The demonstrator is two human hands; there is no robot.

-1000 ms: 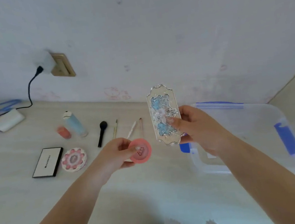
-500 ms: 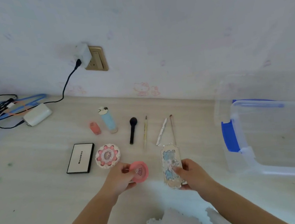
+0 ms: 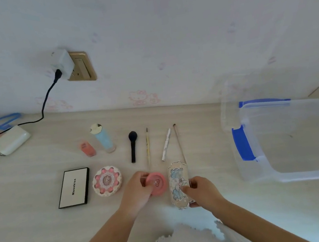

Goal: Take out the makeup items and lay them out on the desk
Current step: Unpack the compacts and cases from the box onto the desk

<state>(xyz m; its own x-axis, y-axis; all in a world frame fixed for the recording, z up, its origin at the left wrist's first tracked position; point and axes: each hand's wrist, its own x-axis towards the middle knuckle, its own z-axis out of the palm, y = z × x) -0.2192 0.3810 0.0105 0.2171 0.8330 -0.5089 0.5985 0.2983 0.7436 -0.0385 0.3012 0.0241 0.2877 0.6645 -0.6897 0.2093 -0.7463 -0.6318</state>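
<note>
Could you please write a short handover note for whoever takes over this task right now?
Left hand grips the round pink compact; right hand holds the ornate blue-and-silver palette. Both are low over the desk, in the front row; whether they touch it I cannot tell.
Already laid out: black-and-white palette and flower-patterned compact in front; behind them the small coral bottle, blue tube, black brush and three thin tools.
The clear storage box on the right looks empty.
Left: set both items down and let go.
</note>
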